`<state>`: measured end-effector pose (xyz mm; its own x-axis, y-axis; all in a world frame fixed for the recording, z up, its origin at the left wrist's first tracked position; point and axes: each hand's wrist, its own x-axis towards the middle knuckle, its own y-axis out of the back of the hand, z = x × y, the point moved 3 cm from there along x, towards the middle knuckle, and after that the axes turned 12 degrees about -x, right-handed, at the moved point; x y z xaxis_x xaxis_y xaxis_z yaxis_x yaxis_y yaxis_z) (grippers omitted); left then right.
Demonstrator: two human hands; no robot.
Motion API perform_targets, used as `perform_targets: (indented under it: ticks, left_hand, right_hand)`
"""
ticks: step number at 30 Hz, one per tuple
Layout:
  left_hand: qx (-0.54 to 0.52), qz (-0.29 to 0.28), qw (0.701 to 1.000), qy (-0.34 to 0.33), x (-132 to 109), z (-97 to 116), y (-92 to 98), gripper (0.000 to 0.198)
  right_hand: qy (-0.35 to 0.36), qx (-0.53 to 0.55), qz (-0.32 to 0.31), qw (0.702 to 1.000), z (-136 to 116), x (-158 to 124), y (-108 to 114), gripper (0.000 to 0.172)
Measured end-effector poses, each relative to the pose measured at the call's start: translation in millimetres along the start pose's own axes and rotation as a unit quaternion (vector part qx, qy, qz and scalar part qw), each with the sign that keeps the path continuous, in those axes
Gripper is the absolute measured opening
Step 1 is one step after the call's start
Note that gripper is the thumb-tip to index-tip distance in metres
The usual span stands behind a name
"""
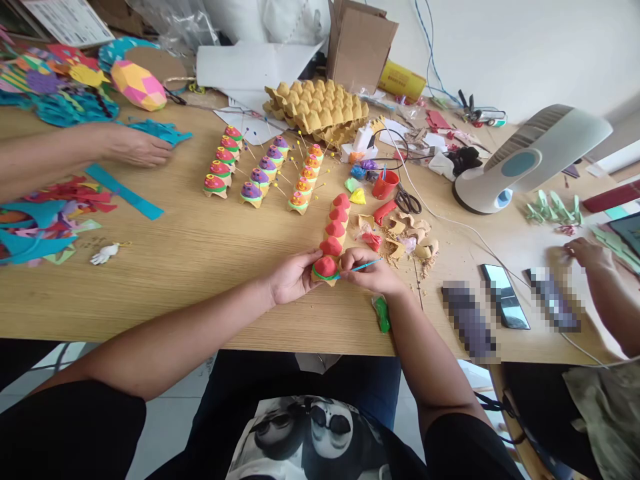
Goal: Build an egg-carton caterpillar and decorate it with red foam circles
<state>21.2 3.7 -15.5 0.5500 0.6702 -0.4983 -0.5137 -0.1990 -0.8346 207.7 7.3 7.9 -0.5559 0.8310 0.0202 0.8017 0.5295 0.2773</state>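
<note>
My left hand [295, 275] grips the near end of an egg carton strip [336, 230] whose cups are topped with red clay. A band of green clay rings the nearest cup. In my right hand [369, 270] is a thin blue stick [367, 265], its tip against the green band. Beside my right wrist lies a packet of green clay [381, 313]. Farther back stand three decorated strips with pins sticking out: a red one [223, 161], a purple one [265, 171] and an orange one [306, 177].
Torn carton scraps [413, 240], a red cup [385, 183] and scissors [409, 199] lie right of the strip. A fan [520, 163], phones [505, 297] and a cable stand farther right. Egg trays [317, 107] are behind. Co-workers' hands show at left [137, 145] and right [590, 253].
</note>
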Motion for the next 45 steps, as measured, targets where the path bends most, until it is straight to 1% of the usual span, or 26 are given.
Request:
perform_targets:
  ticks: [4, 9, 16, 23, 26, 29, 32, 34, 40, 45]
  left_hand:
    - [-0.001, 0.004, 1.0, -0.003, 0.8, 0.4, 2.1, 0.022]
    - [0.003, 0.007, 1.0, -0.001, 0.7, 0.7, 2.5, 0.021]
    - [0.001, 0.002, 1.0, -0.001, -0.3, 0.1, -0.8, 0.02]
    - [-0.003, 0.0, 1.0, -0.003, 1.7, 0.3, 4.0, 0.017]
    - [-0.003, -0.004, 1.0, -0.002, 1.1, -0.2, 2.7, 0.016]
    - [-0.001, -0.004, 1.0, -0.005, 0.7, -0.5, 1.5, 0.016]
    - [0.003, -0.003, 1.0, -0.003, 1.6, -0.4, 2.8, 0.016]
    - [0.004, -0.004, 1.0, -0.001, 2.5, -0.2, 4.9, 0.017]
    - [-0.002, -0.01, 1.0, -0.003, 3.2, 0.5, 6.4, 0.016]
    - [-0.001, 0.001, 1.0, -0.003, 1.5, 1.0, 4.2, 0.017]
  right_hand:
    - [-0.015, -0.01, 0.006, 1.0, 1.3, 2.3, -0.5, 0.029]
    - [-0.038, -0.025, -0.004, 0.999, 1.3, 2.3, 1.3, 0.031]
    - [-0.018, -0.02, -0.016, 1.0, -1.2, 0.2, 3.5, 0.034]
    - [-0.037, -0.033, 0.002, 0.999, -3.3, 0.5, 2.1, 0.034]
    - [-0.025, -0.017, -0.015, 0.999, -5.7, 0.1, 3.4, 0.036]
    - [-0.014, 0.009, -0.049, 0.999, -6.5, -0.8, 3.3, 0.039]
    - [-0.016, 0.005, -0.066, 0.998, -5.0, -1.4, 2.2, 0.037]
    - [-0.019, -0.003, -0.061, 0.998, -3.8, -1.5, 2.1, 0.036]
    - [-0.029, -0.042, -0.018, 0.999, -3.6, -0.6, 5.0, 0.035]
    - [-0.036, -0.034, -0.018, 0.999, -3.9, 2.3, 4.9, 0.035]
